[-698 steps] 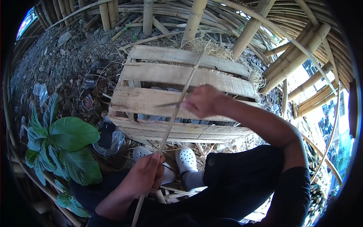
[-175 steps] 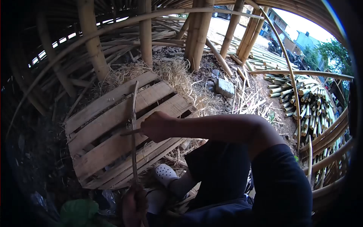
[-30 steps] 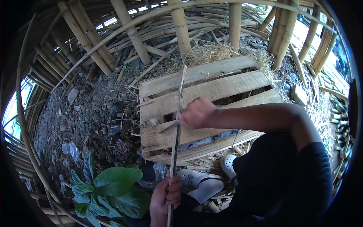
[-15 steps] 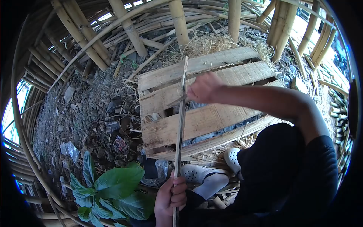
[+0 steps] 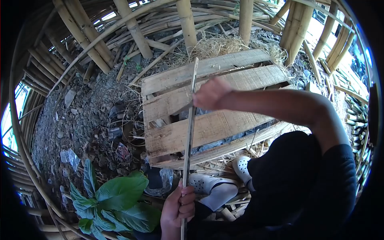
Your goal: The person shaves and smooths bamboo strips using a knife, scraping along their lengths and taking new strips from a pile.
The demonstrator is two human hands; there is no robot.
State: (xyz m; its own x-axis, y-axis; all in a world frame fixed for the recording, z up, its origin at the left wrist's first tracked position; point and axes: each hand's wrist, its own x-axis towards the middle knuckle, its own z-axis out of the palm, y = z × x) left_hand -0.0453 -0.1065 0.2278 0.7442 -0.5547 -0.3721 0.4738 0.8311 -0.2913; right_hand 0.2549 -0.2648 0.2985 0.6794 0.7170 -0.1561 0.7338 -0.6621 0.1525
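Observation:
A long thin bamboo strip (image 5: 189,136) runs upright through the middle of the view, its upper end over a slatted wooden crate (image 5: 212,128). Near the bottom, my left hand (image 5: 179,206) is wrapped round the strip's lower part. My right hand (image 5: 212,94) is closed on a knife, slightly blurred, at the strip's upper part. The knife's blade (image 5: 183,109) points left and lies across the strip, above the crate slats. The knife's handle is hidden in my fingers.
A leafy green plant (image 5: 122,192) grows at lower left, beside crumpled clear plastic (image 5: 165,182). White clogs (image 5: 204,183) stand below the crate. Bamboo posts (image 5: 187,24) and dry shavings (image 5: 220,45) are behind it. Stony ground (image 5: 86,116) lies left, cut bamboo poles (image 5: 357,120) right.
Since a second ago my right hand and the knife have moved up along the strip. My left hand still holds its lower part. Earlier, the view was turned further right.

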